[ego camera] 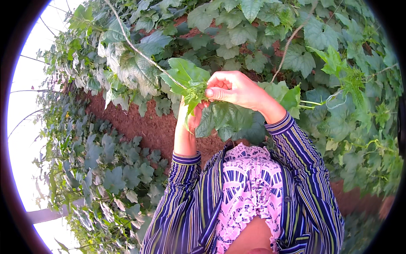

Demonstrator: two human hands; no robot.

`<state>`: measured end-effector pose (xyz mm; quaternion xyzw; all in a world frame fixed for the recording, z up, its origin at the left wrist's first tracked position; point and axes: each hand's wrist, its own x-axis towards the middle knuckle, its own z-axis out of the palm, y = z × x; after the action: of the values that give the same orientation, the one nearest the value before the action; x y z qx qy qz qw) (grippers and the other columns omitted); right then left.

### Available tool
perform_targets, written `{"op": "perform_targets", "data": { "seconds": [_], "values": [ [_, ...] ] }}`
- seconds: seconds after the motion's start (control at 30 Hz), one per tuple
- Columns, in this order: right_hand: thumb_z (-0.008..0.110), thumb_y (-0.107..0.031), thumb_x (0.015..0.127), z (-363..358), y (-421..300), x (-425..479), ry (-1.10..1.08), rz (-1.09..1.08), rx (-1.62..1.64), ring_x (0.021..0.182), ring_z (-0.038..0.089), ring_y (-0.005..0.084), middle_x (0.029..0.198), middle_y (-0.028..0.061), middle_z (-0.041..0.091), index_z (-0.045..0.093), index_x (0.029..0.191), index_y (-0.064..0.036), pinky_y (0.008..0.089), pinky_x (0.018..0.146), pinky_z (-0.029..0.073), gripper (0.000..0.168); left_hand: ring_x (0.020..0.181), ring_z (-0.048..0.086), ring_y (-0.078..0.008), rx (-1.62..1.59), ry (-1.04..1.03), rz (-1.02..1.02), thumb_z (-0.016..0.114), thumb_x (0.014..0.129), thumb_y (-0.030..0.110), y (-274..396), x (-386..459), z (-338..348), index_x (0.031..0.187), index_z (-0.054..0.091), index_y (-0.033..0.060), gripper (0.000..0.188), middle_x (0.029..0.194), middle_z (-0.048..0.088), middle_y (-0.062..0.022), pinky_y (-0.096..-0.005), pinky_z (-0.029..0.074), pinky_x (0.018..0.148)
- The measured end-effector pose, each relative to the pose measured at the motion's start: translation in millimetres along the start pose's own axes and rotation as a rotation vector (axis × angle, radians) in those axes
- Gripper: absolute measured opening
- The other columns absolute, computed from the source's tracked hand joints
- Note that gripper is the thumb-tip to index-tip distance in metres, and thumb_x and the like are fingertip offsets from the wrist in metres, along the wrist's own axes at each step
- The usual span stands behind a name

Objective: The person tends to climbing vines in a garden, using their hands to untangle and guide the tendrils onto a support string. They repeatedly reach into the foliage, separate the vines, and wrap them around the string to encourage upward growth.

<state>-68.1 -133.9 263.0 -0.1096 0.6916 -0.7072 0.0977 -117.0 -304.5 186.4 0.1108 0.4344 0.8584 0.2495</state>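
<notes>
A leafy vine tip (195,92) with a cluster of small green buds lies between my two hands. My right hand (230,89) pinches it from the right, thumb and bent fingers closed at the cluster. Below and behind the cluster, my left hand (194,116) is raised with its fingers partly hidden by leaves, and it seems to steady the stem. A pale twisted string (139,52) runs down from the upper left to the bud cluster. Just above the cluster spreads a broad bright green leaf (185,73).
Dense lobed vine leaves (234,31) rise in front. A second string (287,47) hangs to the right, and another vine tip (352,79) is tied by string farther right. Reddish bare soil (142,122) runs between the rows. More vines (111,177) grow at the left.
</notes>
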Motion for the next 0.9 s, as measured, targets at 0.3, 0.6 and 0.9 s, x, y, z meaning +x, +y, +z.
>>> {"op": "perform_targets", "data": {
  "seconds": [0.3,0.6,0.9],
  "values": [
    [0.057,-0.010,0.083,-10.0,-4.7,-7.3,-0.055,0.113,0.002,0.076,0.054,0.0076,0.085,0.0022,0.059,0.056,0.093,0.001,0.0241,0.070,0.046,0.015,0.085,0.055,-0.0127,0.043,0.034,-0.062,0.064,0.077,0.010,7.7,-9.2,8.7,0.106,0.053,0.0048,0.031,0.098,0.059,-0.0046,-0.0263,0.046,0.071],
    [0.058,-0.010,0.082,-6.9,-7.5,-15.5,-0.065,0.057,0.092,0.079,0.056,0.0083,0.090,0.0031,0.058,0.054,0.094,0.003,0.0246,0.073,0.048,0.018,0.069,0.056,-0.0082,0.161,0.038,-0.157,0.066,0.075,0.008,18.3,-9.6,23.0,0.090,0.062,0.0055,0.015,0.079,0.062,0.0004,-0.0217,0.044,0.061],
    [0.059,-0.007,0.080,-4.0,-4.1,-18.6,-0.041,0.047,0.095,0.076,0.056,0.0084,0.085,0.0035,0.060,0.055,0.092,0.002,0.0238,0.071,0.047,0.015,0.060,0.050,-0.0046,0.165,-0.050,-0.139,0.067,0.071,0.006,18.0,-10.2,26.3,0.086,0.065,0.0058,0.016,0.074,0.061,0.0019,-0.0190,0.035,0.051]
  ]
}}
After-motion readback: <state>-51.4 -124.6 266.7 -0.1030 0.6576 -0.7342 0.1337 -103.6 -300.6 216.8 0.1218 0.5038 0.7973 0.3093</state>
